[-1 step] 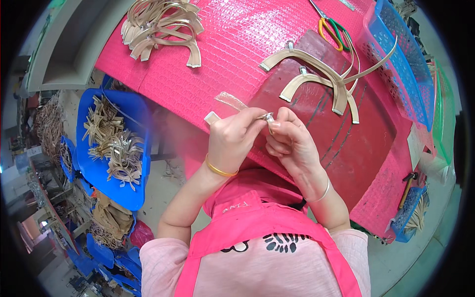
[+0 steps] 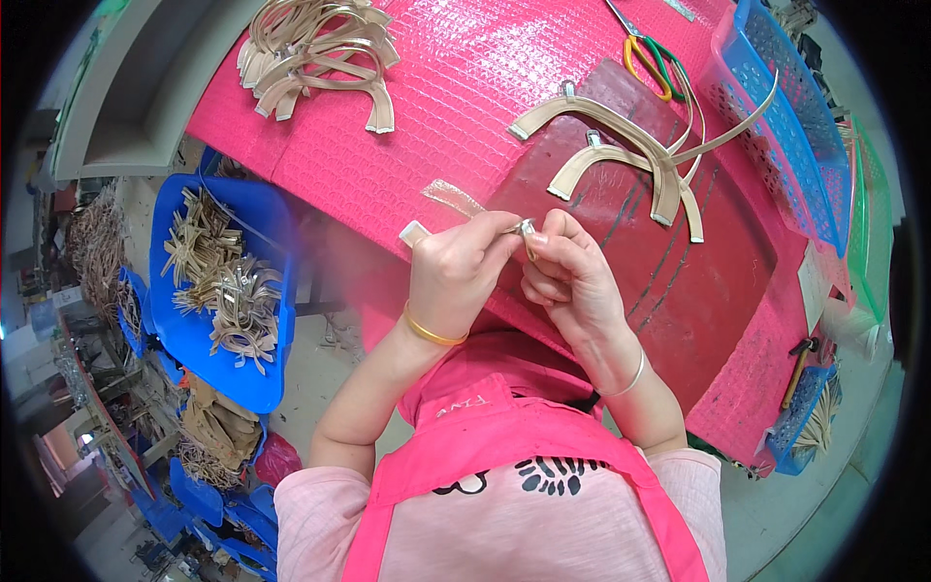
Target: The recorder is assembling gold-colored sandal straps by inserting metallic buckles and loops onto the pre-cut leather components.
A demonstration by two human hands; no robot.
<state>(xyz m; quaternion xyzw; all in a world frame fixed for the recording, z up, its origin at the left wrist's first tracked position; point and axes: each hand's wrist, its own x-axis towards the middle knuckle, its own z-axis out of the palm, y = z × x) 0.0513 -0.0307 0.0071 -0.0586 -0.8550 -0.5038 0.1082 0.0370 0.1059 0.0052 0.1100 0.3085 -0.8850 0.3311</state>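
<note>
Your left hand (image 2: 448, 267) pinched a beige strap (image 2: 419, 238) at the frame's center, pale tip (image 2: 408, 231) jutting left, long axis running roughly sideways; your right hand (image 2: 579, 276) pinched at the silver buckle (image 2: 527, 228), between both hands. Similar straps (image 2: 663, 184) lay upper right on a red mat (image 2: 713, 301).

At the frame's centre, a bare left hand (image 2: 448, 270) and bare right hand (image 2: 574, 270) hold a small silver metal fitting (image 2: 527, 227); upper left, beige curved straps (image 2: 310, 58) lie heaped on glossy pink sheeting (image 2: 461, 87).
</note>
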